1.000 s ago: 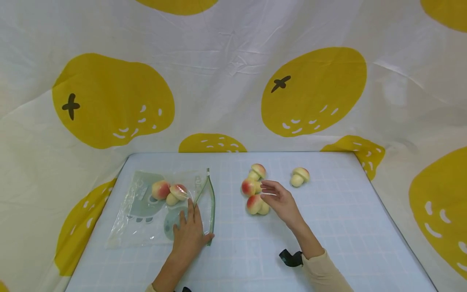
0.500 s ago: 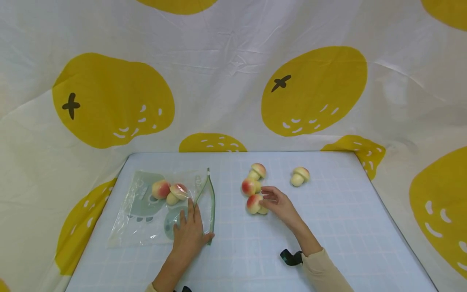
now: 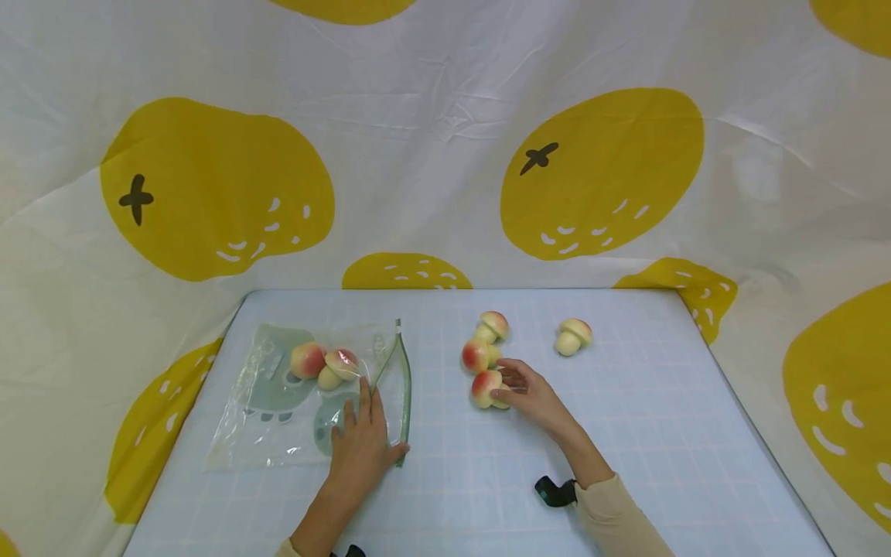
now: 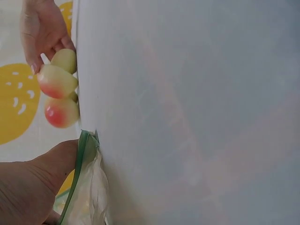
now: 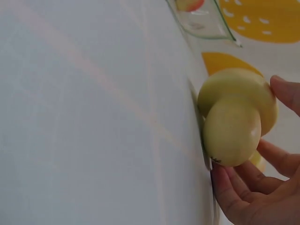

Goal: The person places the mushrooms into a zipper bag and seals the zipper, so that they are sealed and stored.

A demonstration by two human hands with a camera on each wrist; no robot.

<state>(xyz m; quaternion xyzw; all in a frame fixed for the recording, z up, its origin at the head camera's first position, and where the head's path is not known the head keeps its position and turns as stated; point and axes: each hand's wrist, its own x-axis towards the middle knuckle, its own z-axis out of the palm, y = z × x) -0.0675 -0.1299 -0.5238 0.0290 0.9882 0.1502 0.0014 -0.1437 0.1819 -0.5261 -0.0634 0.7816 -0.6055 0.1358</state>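
My left hand (image 3: 360, 452) rests with spread fingers on a clear zip bag (image 3: 233, 445) at the left of the table. Its green zip edge parts into an open mouth facing right, by my thumb. Two toy mushrooms (image 3: 307, 361) with red-tinged caps lie inside. My right hand (image 3: 537, 398) holds the nearest of several toy mushrooms, thumb on one side and fingers on the other. In the right wrist view that toy mushroom (image 5: 233, 126) shows its pale stem, low against the table. Another toy mushroom (image 3: 476, 357) lies just behind it.
A further toy mushroom (image 3: 493, 326) stands at the back of the row, and one more toy mushroom (image 3: 574, 337) lies apart to the right. The pale checked table (image 3: 661, 433) ends at a curtain (image 3: 431, 193) printed with yellow fruit.
My right hand has come down and toward me from beside the middle mushroom, and its thumb and fingers have closed about the nearest one. The left hand stays in place.
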